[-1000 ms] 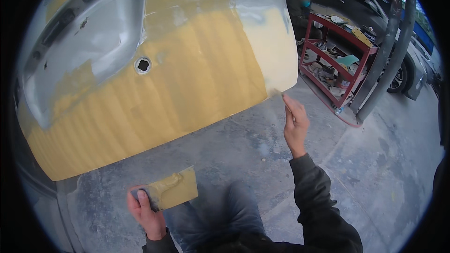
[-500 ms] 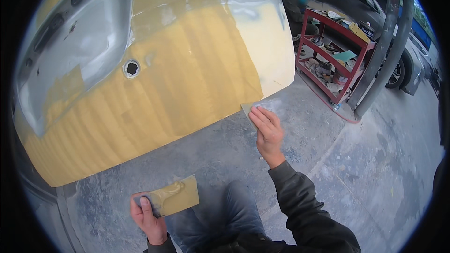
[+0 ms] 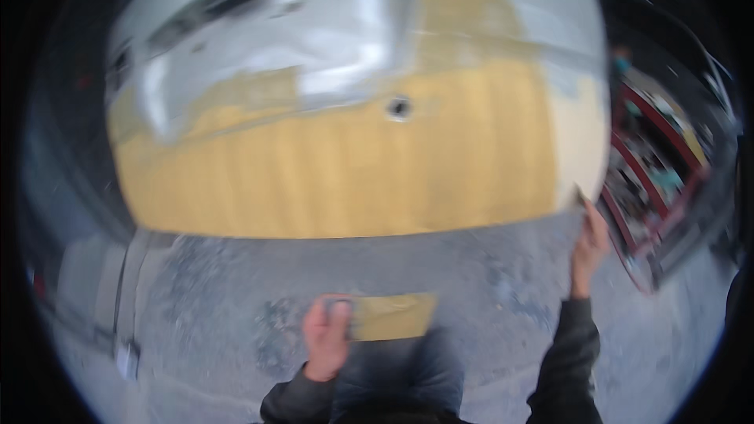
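Yellow filler in streaky bands covers the lower part of a car's tailgate panel (image 3: pixel 338 180); the recess above it is bare grey metal, and a round hole sits near the middle. My left hand (image 3: pixel 326 338) grips a flat rectangular filler board (image 3: pixel 394 317), thumb on top, with yellow putty on its face. At the panel's lower right corner, my right hand (image 3: pixel 591 242) pinches a putty spreader (image 3: pixel 580 196), seen nearly edge-on. Motion blur hides whether the spreader touches the panel.
A red shelf cart (image 3: pixel 656 169) loaded with clutter stands right of the panel. Behind it another person is partly visible. Grey concrete floor (image 3: pixel 236 298) lies below the panel. A dark post (image 3: pixel 683 239) leans beside the cart.
The view has swung left, so the panel sits further right and more level in it. My right hand has moved along the lower edge to the pale right corner; both hands keep their tools.
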Motion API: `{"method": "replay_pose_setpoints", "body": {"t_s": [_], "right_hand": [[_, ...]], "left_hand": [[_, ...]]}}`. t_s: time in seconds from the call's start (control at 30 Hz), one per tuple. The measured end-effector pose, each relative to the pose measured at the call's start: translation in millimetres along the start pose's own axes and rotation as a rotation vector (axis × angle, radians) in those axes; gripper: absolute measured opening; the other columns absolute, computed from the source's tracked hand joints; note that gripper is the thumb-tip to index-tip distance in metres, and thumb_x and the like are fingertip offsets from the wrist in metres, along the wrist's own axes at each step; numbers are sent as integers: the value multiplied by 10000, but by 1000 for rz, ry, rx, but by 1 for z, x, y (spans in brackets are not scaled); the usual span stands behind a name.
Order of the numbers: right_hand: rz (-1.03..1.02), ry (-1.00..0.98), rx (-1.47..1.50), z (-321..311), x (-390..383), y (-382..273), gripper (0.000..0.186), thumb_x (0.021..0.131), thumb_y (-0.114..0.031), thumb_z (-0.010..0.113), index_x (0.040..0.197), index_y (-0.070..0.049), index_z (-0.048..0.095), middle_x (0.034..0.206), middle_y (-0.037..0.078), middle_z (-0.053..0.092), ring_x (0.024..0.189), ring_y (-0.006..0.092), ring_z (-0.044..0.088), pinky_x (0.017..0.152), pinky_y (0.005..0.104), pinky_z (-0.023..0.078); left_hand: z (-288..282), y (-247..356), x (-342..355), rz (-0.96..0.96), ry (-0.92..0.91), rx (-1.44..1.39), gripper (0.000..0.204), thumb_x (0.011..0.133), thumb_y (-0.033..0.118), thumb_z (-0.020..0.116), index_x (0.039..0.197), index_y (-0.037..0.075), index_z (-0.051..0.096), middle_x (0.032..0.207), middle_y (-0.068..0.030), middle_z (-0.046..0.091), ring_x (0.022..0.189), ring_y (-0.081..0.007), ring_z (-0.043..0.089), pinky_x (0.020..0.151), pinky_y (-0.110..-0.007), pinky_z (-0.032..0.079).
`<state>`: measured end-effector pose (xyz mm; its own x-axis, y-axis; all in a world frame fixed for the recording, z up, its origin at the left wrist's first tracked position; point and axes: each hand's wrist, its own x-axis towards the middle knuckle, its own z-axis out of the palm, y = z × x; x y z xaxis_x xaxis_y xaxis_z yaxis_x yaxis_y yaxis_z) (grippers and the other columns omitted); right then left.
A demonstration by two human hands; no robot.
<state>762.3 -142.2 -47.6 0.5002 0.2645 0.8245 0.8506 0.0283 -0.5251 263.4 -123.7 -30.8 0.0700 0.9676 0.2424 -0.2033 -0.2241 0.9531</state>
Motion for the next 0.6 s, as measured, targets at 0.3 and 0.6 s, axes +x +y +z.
{"method": "replay_pose_setpoints", "body": {"t_s": [0.3,0.6], "right_hand": [[282,-339,613,0,-65,-139,152,1082,-141,686,1041,5,683,957,-10,681,876,62,587,788,250,475],[441,-828,875,46,-73,-297,154,1009,-53,761,913,11,660,874,-53,661,796,30,556,708,229,451]], "left_hand": [[-17,4,-7,55,-19,-123,244,1151,207,601,1213,-11,693,1049,-13,740,962,-53,629,859,-247,528],[-43,11,-5,141,152,-123,239,1147,194,597,1184,-18,701,1033,-34,750,936,-67,643,854,-254,534]]}}
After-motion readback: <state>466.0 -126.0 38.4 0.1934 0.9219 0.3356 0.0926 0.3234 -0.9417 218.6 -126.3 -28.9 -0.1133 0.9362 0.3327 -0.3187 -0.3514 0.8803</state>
